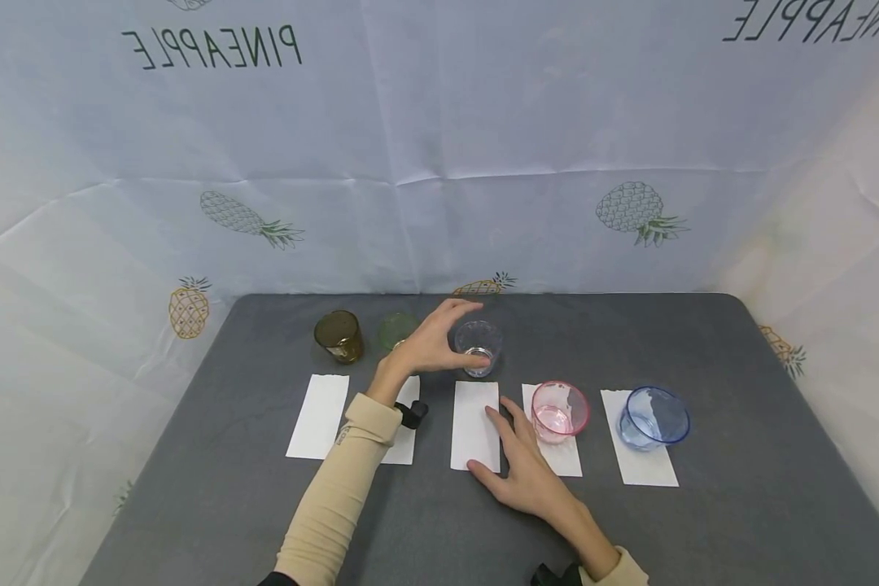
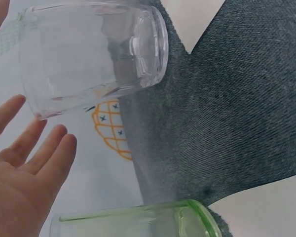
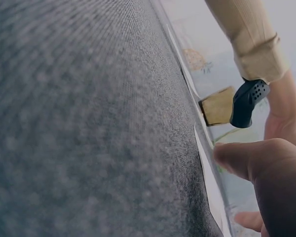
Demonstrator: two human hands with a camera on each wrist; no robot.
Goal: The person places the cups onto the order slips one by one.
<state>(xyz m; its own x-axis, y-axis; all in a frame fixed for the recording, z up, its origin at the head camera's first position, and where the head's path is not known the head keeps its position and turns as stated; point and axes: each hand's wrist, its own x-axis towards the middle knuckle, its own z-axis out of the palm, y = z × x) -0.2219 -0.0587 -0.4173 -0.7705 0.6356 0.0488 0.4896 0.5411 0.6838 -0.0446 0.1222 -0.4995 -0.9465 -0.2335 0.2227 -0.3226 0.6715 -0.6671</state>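
My left hand (image 1: 434, 340) reaches over to a clear glass (image 1: 478, 348) standing behind the middle white paper (image 1: 474, 425). Its fingers are spread near the glass, and in the left wrist view I see no grip on the clear glass (image 2: 96, 54). My right hand (image 1: 522, 468) hovers or rests beside the middle paper, thumb and fingers apart, holding nothing; whether it touches the paper I cannot tell. Just right of it, a pink glass (image 1: 560, 411) stands on another paper. Partly hidden behind my left hand is a green glass (image 1: 395, 330).
A brown glass (image 1: 340, 337) stands at the back left, behind a white paper (image 1: 318, 417). Toward the right, a blue glass (image 1: 653, 419) sits on its own paper (image 1: 650, 470). A pineapple-print cloth (image 1: 439, 122) hangs behind the dark table (image 1: 740, 407).
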